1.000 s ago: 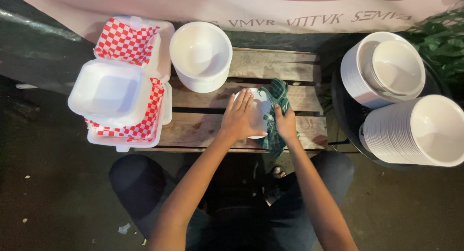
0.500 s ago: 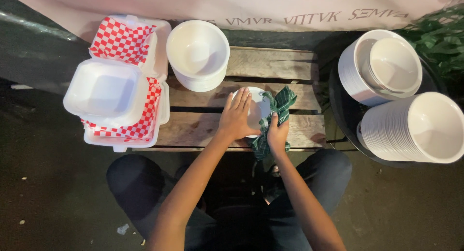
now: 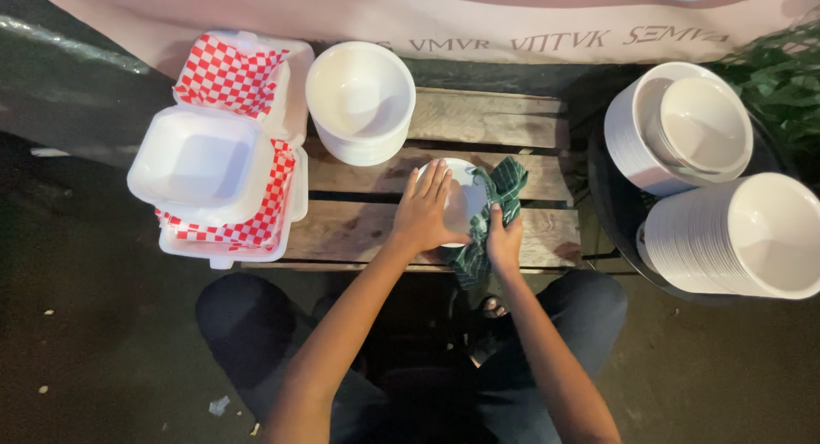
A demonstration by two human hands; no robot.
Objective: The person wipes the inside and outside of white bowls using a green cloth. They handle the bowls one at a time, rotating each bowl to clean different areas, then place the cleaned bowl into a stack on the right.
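A small white bowl (image 3: 465, 196) rests on a wooden slatted bench (image 3: 512, 128). My left hand (image 3: 424, 211) lies flat over the bowl's left side and holds it. My right hand (image 3: 504, 239) grips a green checked cloth (image 3: 497, 189) pressed against the bowl's right rim; the cloth drapes over the rim and hangs down past the bench's front edge.
A stack of white bowls (image 3: 359, 98) stands just behind the small bowl. White foam boxes (image 3: 201, 158) lined with red checked paper (image 3: 224, 72) sit at the bench's left end. Two large stacks of white bowls (image 3: 735, 239) fill a dark tub on the right, beside green leaves.
My right hand has slid with the cloth down along the bowl's right rim towards me. My left hand has stayed on the bowl.
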